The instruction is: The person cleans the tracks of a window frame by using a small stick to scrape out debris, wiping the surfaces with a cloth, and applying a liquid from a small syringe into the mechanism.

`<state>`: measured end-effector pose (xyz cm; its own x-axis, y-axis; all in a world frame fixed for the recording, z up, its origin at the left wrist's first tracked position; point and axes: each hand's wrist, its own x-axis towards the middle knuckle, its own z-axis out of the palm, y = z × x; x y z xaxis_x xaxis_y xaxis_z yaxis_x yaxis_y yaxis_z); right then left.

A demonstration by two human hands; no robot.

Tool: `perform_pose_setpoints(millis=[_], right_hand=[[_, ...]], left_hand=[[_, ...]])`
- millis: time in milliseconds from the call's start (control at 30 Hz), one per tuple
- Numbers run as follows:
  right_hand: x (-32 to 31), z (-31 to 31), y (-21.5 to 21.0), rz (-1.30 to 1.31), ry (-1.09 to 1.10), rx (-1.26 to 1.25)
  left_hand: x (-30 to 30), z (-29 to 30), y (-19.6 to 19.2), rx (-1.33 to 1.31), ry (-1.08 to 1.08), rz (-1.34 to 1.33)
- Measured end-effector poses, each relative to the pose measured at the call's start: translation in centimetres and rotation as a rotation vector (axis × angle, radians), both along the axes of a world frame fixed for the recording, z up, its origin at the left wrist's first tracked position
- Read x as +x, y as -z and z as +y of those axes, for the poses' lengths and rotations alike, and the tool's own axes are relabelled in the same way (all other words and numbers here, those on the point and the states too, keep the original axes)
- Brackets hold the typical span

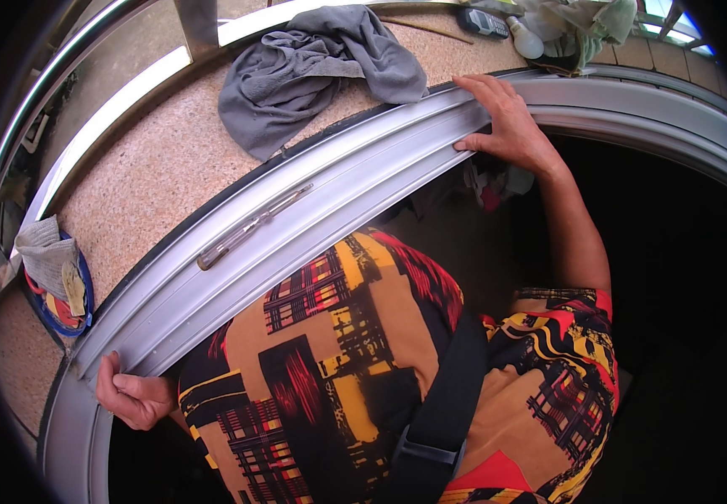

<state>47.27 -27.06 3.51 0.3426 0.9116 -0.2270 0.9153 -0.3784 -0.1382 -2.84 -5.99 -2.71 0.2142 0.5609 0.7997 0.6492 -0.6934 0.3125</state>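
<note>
I see one metal frame [363,178]. The right hand [511,122] rests on it, fingers wide; the left hand [135,396] is curled, its hold I cannot tell. One screwdriver [254,226] lies on the frame between them.

A speckled pink stone ledge [145,168] sits in bright light. Past the ledge is a shiny railing [199,32]. Before the ledge, the room [683,286] is very dark.

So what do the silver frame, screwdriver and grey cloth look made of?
Silver frame: likely satin aluminium, given its sheen and long ridges. Screwdriver: clear, glossy handle, probably plastic; thin shaft apparently metal. Grey cloth: matte fabric, by its folds; fibre unclear.
</note>
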Motion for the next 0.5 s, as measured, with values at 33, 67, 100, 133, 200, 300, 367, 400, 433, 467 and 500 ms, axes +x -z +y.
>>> perform_pose_setpoints(millis=[33, 67, 100, 133, 200, 300, 367, 400, 433, 467, 500], right_hand=[[-0.2, -0.2, -0.3, -0.012, 0.02, -0.007], [-0.4, -0.4, -0.6, -0.023, 0.04, -0.014], [-0.3, -0.4, -0.4, -0.021, 0.048, -0.013], [-0.1, -0.3, -0.3, 0.002, 0.061, -0.02], [0.0, 0.1, 0.0, 0.038, 0.085, -0.034], [0.1, 0.6, 0.4, 0.069, 0.116, -0.051], [0.0, 0.6, 0.3, 0.081, 0.133, -0.076], [0.0, 0.7, 0.2, 0.089, 0.141, -0.088], [0.1, 0.8, 0.0, 0.121, 0.114, -0.074], [0.4, 0.8, -0.4, 0.153, 0.088, -0.06], [0.6, 0.7, -1.1, 0.18, 0.071, -0.049]], left_hand=[[0.0, 0.3, 0.2, -0.006, 0.011, -0.011], [0.1, 0.5, 0.3, -0.011, 0.021, -0.021], [0.1, 0.4, 0.2, -0.014, 0.011, -0.032], [0.2, 0.3, 0.1, -0.017, 0.001, -0.043], [0.5, 0.1, 0.1, -0.011, -0.028, -0.064], [1.0, 0.1, 0.2, 0.011, -0.061, -0.086], [0.9, 0.2, 0.2, 0.023, -0.05, -0.087], [1.0, 0.2, 0.0, 0.018, -0.046, -0.064], [1.0, 0.1, -0.2, 0.014, -0.05, -0.036], [1.0, 0.0, -0.4, 0.009, -0.053, -0.009], [1.1, 0.1, -0.5, 0.008, -0.043, 0.003]])
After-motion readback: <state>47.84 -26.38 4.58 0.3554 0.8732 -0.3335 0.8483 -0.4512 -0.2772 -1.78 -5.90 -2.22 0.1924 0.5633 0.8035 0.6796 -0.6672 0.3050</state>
